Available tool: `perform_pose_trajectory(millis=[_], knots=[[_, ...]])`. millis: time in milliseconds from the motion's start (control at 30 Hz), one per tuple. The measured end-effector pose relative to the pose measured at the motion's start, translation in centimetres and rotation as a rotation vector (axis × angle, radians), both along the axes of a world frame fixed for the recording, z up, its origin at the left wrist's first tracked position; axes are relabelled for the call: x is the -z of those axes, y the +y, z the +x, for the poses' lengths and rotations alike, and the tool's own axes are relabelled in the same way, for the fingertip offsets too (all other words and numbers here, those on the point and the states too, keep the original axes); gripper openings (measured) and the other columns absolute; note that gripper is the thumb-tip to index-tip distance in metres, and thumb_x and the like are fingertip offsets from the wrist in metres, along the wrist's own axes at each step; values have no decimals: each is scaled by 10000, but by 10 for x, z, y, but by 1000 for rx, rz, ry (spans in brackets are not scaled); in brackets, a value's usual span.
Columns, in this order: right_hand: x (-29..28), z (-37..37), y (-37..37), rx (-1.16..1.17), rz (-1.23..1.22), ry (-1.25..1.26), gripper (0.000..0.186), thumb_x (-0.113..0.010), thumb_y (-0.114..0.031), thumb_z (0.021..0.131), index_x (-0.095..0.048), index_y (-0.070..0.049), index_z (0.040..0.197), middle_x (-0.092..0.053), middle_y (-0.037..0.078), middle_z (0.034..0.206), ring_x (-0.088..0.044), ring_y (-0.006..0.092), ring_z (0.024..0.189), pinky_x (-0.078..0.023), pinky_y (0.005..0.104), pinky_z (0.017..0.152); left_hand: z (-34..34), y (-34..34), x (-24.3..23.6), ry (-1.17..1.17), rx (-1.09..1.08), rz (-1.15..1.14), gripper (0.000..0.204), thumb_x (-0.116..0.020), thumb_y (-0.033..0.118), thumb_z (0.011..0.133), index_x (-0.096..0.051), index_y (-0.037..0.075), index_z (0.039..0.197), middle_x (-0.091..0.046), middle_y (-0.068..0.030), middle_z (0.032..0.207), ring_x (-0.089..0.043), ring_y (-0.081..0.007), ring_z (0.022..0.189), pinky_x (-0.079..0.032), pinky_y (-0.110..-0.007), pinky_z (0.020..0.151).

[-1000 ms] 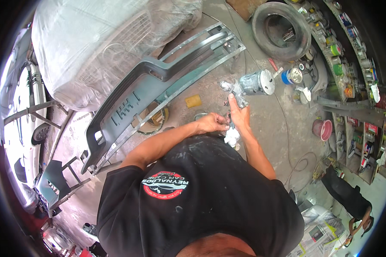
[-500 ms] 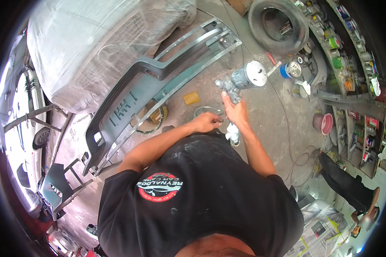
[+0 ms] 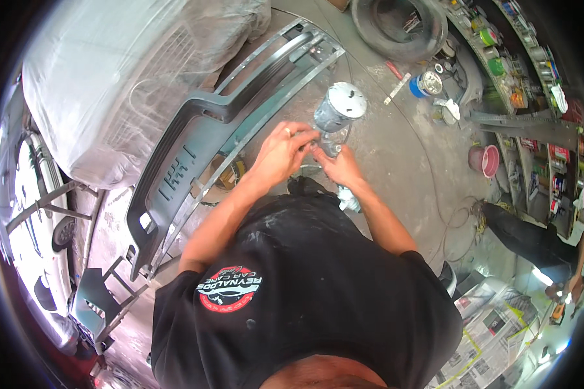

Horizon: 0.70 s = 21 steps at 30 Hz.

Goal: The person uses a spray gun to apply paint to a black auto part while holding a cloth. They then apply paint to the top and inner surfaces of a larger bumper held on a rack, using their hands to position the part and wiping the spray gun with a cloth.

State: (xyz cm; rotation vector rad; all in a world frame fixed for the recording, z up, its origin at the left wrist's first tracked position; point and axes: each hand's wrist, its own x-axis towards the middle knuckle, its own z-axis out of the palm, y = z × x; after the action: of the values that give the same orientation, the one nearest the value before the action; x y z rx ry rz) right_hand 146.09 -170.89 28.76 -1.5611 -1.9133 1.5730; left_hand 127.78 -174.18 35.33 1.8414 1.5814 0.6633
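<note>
In front of my chest is a paint spray gun with a paint-spotted, silvery cup (image 3: 341, 106). My right hand (image 3: 339, 167) grips it by the handle, thumb toward the gun's body. The bent fingers of my left hand (image 3: 281, 155) close on the gun's body just below the cup. What exactly they pinch is partly covered by the fingers. Below my right hand hangs a whitish, crumpled piece (image 3: 348, 200), perhaps cloth. To the left, a long grey-black car bumper (image 3: 175, 152) rests on a metal stand.
A plastic-covered vehicle (image 3: 130, 78) stands beyond the bumper. At the far side lie a tire (image 3: 402, 26) and a blue can (image 3: 425, 84). A pink bucket (image 3: 484, 161) and shelves of cans (image 3: 499, 65) line the right. Another person (image 3: 532, 236) is there. A hose (image 3: 433, 188) crosses the floor.
My left hand has moved up and forward from near my waist to the spray gun. The gun has swung leftward, its cup now more upright before me.
</note>
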Motion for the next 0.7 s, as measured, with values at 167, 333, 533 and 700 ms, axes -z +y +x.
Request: perform_pose_trajectory(millis=[167,333,533,700], knots=[[-12,-9,-10,-37,57,55,436,-657,-406,882,-694,-12,1064,-688,245,821,-689,377,835,-512,442,764,-11,21,2,26,227,256,256,-649,19,791,-714,69,1034,-685,-116,989,-604,-323,1007,-504,-401,838],[-22,-13,-18,-66,-26,25,460,-664,-397,874,-685,27,1051,-688,267,878,-685,388,891,-513,441,766,-24,21,2,87,430,145,263,-666,16,774,-711,47,1031,-690,-109,1016,-612,-306,979,-511,-397,835],[-3,-18,-21,-40,89,90,373,-644,-358,884,-694,-19,1031,-696,232,870,-683,389,870,-511,433,759,-18,11,20,72,301,270,247,-700,57,772,-705,42,1019,-692,-107,1016,-615,-302,1000,-521,-389,855],[17,-23,-17,173,153,174,283,-632,-284,905,-681,-17,985,-673,173,770,-671,326,765,-502,413,721,7,0,39,-30,-191,373,172,-681,110,833,-688,45,993,-688,-122,981,-648,-285,960,-504,-375,860]])
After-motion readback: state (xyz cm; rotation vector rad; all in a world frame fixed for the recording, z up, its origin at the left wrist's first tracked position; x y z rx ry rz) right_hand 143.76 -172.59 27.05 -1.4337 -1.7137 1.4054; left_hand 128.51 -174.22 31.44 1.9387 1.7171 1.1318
